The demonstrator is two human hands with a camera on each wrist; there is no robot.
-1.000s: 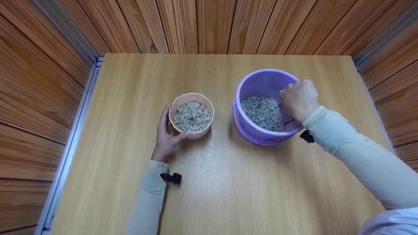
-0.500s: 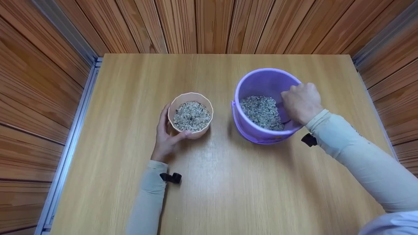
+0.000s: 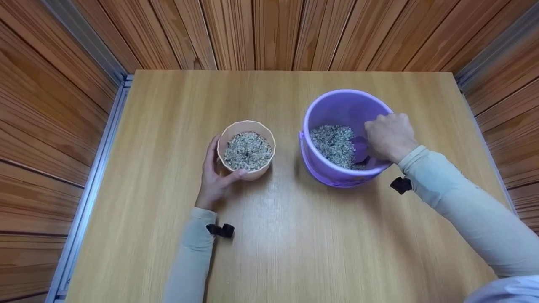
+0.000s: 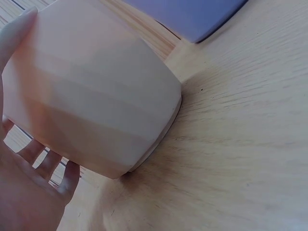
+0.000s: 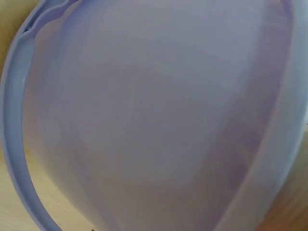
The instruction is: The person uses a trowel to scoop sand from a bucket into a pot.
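Note:
A peach faceted flowerpot (image 3: 264, 169) stands on the table, filled well up with speckled grey gravel (image 3: 248, 150). My left hand (image 3: 214, 181) grips it from the left, thumb at the near rim and fingers round the far side; the left wrist view shows the pot's wall (image 4: 101, 91) against the hand. To the right stands a purple bucket (image 3: 328, 168), with gravel (image 3: 332, 143) heaped on its left side. Over the bucket's right rim, my right hand (image 3: 389, 136) is curled round a purple shovel (image 3: 359, 149). The blade lies against the gravel; the handle is hidden by the hand.
The bucket's handle (image 5: 14, 115) hangs down along its outer wall. Both things stand on a wooden table (image 3: 269, 244), between wood-plank walls (image 3: 273, 33) at the back and sides. A metal rail (image 3: 92, 185) follows the left edge.
My right hand has shifted slightly right and nearer inside the bucket. More of the shovel's blade shows, and the gravel's right edge has drawn back. The left hand and flowerpot have kept still.

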